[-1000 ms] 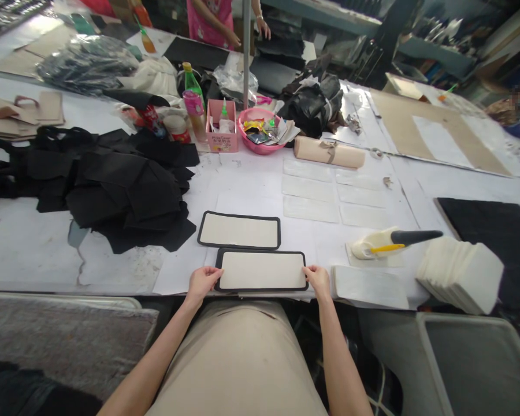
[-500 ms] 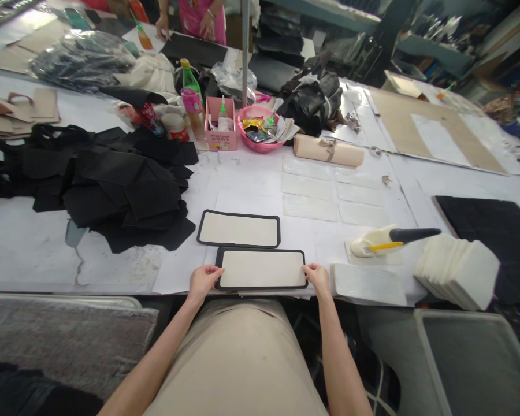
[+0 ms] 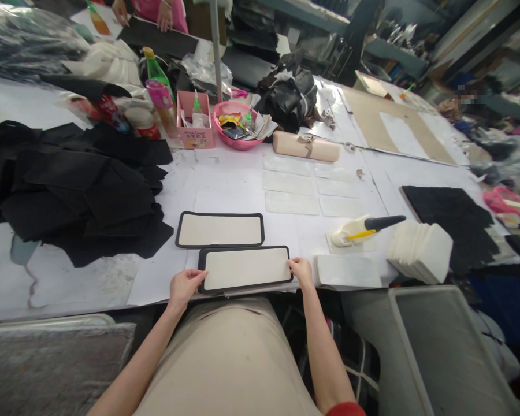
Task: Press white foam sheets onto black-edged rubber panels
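A cream rectangular panel with a black border [image 3: 247,268] lies at the table's front edge, before my body. My left hand [image 3: 187,288] pinches its left end, with thumb and fingertips on the black border. At the opposite end, my right hand [image 3: 301,270] grips the right edge in the same way. Just behind it rests a second black-bordered panel [image 3: 220,230], which neither hand touches. To the right of my right hand is a stack of pale rectangular sheets [image 3: 347,271].
Black cut pieces [image 3: 78,190] are heaped at left. A glue pot [image 3: 345,233] with a yellow-handled brush stands at right, near a stack of white pieces [image 3: 420,252]. A pink basin [image 3: 236,138] and a pink box [image 3: 195,136] sit farther back. Across the table a person's hands [image 3: 164,16] show.
The camera view has turned rightward, so things appear shifted left. Both hands keep hold of the same panel, whose right end now sits tilted slightly higher in view.
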The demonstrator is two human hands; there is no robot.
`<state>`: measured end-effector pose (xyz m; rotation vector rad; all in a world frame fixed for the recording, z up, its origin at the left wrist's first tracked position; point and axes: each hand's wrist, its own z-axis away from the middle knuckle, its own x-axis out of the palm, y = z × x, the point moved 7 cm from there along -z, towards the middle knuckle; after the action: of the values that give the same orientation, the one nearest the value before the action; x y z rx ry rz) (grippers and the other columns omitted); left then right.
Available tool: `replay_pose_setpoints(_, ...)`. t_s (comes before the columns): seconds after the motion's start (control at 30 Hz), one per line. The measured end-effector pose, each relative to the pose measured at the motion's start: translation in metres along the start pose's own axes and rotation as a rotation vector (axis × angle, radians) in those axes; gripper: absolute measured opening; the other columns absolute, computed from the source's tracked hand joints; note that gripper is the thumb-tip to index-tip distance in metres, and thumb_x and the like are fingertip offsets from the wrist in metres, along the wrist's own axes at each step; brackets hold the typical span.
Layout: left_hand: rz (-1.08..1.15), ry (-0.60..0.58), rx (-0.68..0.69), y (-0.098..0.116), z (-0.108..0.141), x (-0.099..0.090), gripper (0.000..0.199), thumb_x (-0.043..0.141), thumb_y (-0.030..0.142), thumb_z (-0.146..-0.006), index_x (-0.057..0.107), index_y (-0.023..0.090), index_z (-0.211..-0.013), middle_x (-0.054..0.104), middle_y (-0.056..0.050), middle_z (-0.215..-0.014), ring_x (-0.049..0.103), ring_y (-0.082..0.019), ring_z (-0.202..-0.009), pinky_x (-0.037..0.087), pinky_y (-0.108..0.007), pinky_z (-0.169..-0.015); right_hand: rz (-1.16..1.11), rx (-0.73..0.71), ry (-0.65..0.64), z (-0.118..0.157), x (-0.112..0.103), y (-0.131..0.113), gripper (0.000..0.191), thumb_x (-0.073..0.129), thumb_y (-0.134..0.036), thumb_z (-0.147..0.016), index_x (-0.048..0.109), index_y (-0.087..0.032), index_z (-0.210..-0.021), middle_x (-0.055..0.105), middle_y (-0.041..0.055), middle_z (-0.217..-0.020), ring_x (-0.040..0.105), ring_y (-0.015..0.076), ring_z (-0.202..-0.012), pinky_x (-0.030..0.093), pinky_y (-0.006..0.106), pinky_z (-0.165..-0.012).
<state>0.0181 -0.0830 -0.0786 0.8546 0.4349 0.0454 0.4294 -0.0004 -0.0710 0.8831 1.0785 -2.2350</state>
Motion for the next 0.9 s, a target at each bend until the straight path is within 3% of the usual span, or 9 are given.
replay_pose_setpoints(0.4, 0.006, 0.002, -0.001, -0.001, 0.0, 0.001, 0.043, 0.072, 0.054, -0.057, 0.065, 0.014, -0.07, 0.055, 0.002, -0.048, 0.043, -0.01, -0.04, 0.032, -0.024, -0.041, 0.102, -0.002, 0.022, 0.006, -0.005, -0.009, 0.021, 0.054, -0.031, -0.072, 0.07, -0.018, -0.071, 0.069, 0.0034, -0.063, 0.066, 0.017, -0.064, 0.041, 0.02, -0.054)
replay_pose_setpoints(0.9, -0.039, 0.004, 0.015, -0.003, -0.002, 0.001, 0.037, 0.069, 0.05, -0.061, 0.066, 0.015, -0.07, 0.058, 0.001, -0.051, 0.044, -0.01, -0.042, 0.034, -0.023, -0.042, 0.156, 0.006, 0.029, 0.011, -0.008, -0.015, 0.025, 0.053, -0.032, -0.074, 0.073, -0.017, -0.077, 0.069, 0.0025, -0.06, 0.067, 0.0172, -0.065, 0.042, 0.02, -0.056)
